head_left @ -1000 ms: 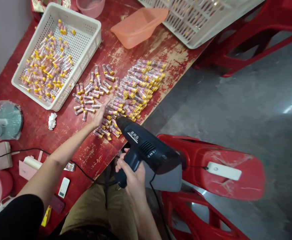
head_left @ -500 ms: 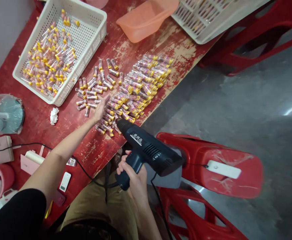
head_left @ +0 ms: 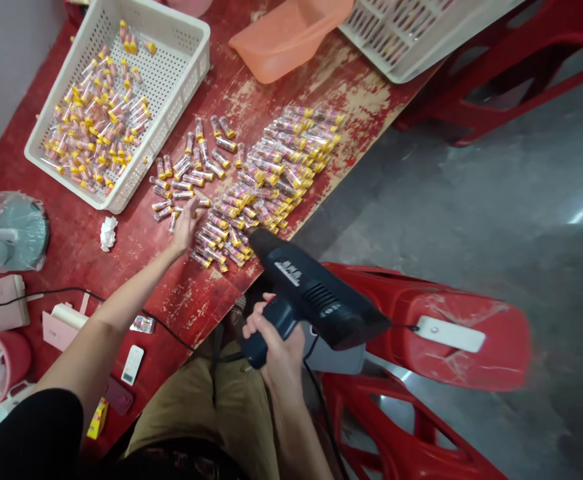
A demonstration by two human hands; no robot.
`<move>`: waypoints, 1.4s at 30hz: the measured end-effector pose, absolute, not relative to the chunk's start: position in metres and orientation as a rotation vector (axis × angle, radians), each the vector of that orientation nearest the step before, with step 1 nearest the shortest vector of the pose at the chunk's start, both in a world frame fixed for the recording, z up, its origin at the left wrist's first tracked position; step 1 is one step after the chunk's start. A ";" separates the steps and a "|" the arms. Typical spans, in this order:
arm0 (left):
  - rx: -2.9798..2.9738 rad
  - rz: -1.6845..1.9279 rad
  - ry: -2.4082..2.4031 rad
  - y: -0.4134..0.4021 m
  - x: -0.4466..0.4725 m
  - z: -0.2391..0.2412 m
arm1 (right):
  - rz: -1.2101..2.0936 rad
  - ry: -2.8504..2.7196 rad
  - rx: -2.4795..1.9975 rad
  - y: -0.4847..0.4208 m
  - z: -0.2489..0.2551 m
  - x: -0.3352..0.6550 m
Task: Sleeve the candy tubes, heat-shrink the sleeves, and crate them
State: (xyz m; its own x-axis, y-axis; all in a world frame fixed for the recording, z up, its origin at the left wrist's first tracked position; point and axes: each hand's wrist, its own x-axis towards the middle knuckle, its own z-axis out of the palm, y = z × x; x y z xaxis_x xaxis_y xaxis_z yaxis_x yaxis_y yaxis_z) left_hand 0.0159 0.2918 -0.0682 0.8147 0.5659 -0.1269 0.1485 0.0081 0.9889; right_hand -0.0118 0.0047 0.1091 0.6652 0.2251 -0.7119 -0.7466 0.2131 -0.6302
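Observation:
My right hand (head_left: 282,343) grips the handle of a dark blue heat gun (head_left: 316,293). Its nozzle points at the near end of a dense block of small clear tubes with yellow caps (head_left: 271,180), laid in rows on the red table. My left hand (head_left: 187,227) is held beside the block's left edge, fingers stretched out and holding nothing. Whether it touches any tube I cannot tell. Just beyond it lie several loose wrapped tubes (head_left: 191,163), scattered at different angles.
A white perforated basket (head_left: 181,80) holds many yellow-capped tubes. An orange tray (head_left: 291,40) and another white basket (head_left: 396,40) stand at the far side. On the left are crumpled tissue (head_left: 108,233), a white remote (head_left: 132,365) and a pink bin (head_left: 14,360). Red stools (head_left: 501,333) stand at right.
The heat gun has shifted right, its nozzle moving away from my left hand. My left hand has drawn back a little to the left, off the tubes' edge.

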 end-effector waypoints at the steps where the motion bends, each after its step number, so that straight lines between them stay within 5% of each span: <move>1: 1.571 0.396 0.602 0.290 0.011 -0.068 | 0.655 0.541 -1.161 0.007 0.108 -0.004; 9: 1.769 0.517 0.685 0.283 -0.015 -0.074 | 0.460 0.498 -1.094 0.018 0.109 0.038; 25: 2.700 0.041 0.287 0.322 -0.067 -0.099 | 0.215 0.450 -1.095 0.056 0.099 0.117; 42: 2.765 -0.148 0.299 0.322 -0.069 -0.096 | 0.075 0.415 -1.060 0.095 0.096 0.142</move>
State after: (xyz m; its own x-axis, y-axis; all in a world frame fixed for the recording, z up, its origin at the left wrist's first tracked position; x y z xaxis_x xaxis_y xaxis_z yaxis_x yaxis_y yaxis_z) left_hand -0.0686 0.3225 -0.0962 0.9722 0.1877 -0.1399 0.2248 -0.9149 0.3353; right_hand 0.1420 0.0946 0.0961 0.9205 -0.1376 -0.3658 -0.2563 0.4939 -0.8309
